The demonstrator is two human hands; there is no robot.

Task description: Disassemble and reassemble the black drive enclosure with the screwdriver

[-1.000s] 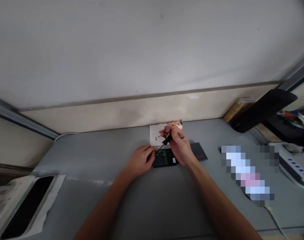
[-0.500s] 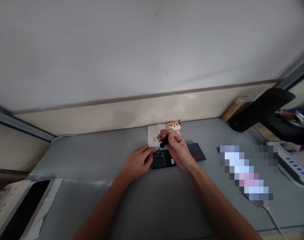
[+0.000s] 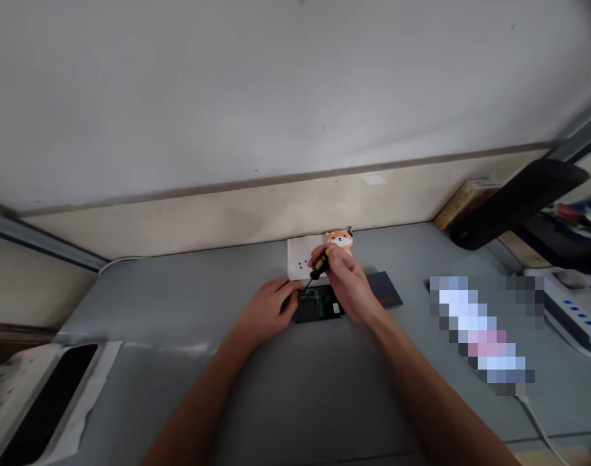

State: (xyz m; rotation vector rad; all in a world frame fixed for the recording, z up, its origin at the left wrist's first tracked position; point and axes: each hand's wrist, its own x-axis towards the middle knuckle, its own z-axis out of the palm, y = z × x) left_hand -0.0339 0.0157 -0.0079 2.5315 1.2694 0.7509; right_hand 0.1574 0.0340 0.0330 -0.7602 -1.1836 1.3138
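Note:
My right hand [image 3: 349, 285] is closed around a small black and yellow screwdriver [image 3: 320, 264]. The screwdriver tilts down to the left, its tip at the upper left part of a green circuit board [image 3: 313, 296] in a black casing. My left hand [image 3: 267, 309] grips the left end of this board, fingertips close to the screwdriver tip. Behind the board lies a white paper [image 3: 295, 249] with several tiny dark screws [image 3: 300, 264] on it. A dark flat panel [image 3: 384, 289] lies to the right, partly behind my right hand.
An orange animal-face item [image 3: 339, 239] sits at the paper's far corner. On the right are a blurred-out lit device [image 3: 474, 330] with a cable, a power strip [image 3: 574, 317], a black cylinder [image 3: 513, 204] and a box [image 3: 463, 202]. A phone [image 3: 52, 401] lies at left.
The screwdriver has turned in my right hand, so its yellow markings now show. My left hand stays on the board. The view has shifted slightly.

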